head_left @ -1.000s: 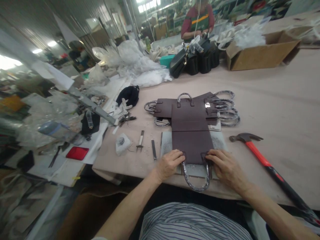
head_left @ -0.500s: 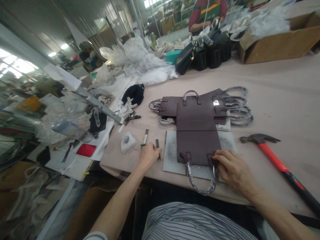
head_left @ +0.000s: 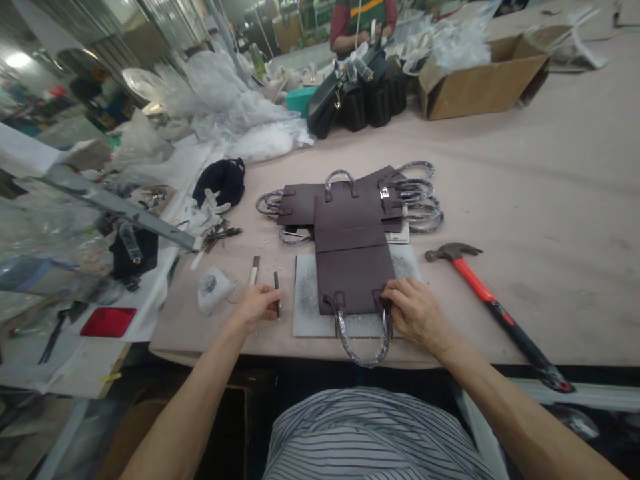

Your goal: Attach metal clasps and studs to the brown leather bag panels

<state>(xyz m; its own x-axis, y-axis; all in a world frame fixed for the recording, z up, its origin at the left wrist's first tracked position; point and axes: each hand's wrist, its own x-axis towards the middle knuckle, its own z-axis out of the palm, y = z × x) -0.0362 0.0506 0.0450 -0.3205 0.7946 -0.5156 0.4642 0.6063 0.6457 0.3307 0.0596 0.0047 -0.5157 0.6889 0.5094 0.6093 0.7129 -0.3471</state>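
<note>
A dark brown leather bag panel (head_left: 354, 267) with a plastic-wrapped handle (head_left: 361, 343) lies on a grey pad (head_left: 310, 303) at the table's near edge. My right hand (head_left: 414, 312) presses on the panel's near right corner by the handle tab, fingers curled down. My left hand (head_left: 257, 303) rests left of the pad, its fingers closing on a thin dark metal punch tool (head_left: 277, 300). A second flat metal tool (head_left: 255, 270) lies just beyond it. More brown panels with wrapped handles (head_left: 360, 200) are stacked behind.
A red-handled hammer (head_left: 487, 303) lies to the right. A crumpled white wad (head_left: 213, 287), black cloth (head_left: 223, 183) and clutter sit to the left. Black handbags (head_left: 357, 100), a cardboard box (head_left: 480, 80) and another person (head_left: 360, 20) are at the far side.
My left hand left the panel's near left corner and moved left to the thin metal tool. My right hand stayed on the panel. The camera view shifted.
</note>
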